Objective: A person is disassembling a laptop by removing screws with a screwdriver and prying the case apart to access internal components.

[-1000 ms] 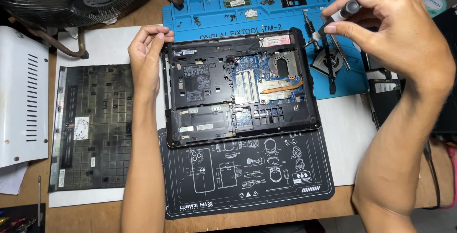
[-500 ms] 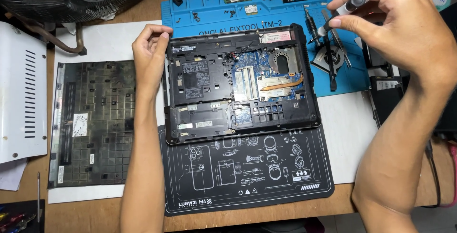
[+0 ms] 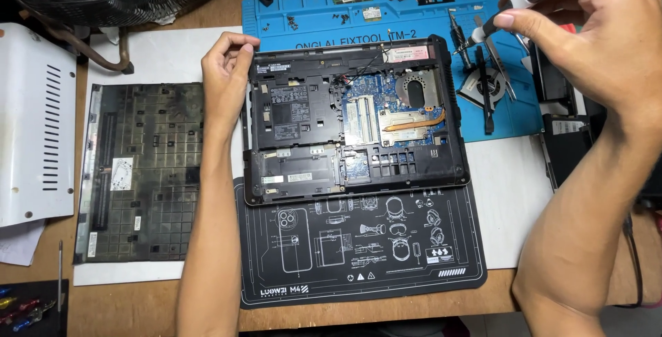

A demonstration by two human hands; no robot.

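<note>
Opened laptop base, flat on the counter, straddling black mat and blue mat. Left hand, fingers curled and pressed on its upper left corner, likely steadying it. Right hand raised, fingers pinching a screwdriver angled toward the upper right corner. Removed cover aside at left.

The setting is an electronics repair workshop. A wooden worktop carries a blue silicone repair mat with loose screws and small parts in its compartments, and a black work mat printed with device diagrams. An opened laptop chassis, a removed keyboard panel, a detached cooling fan and tweezers lie there.
</note>
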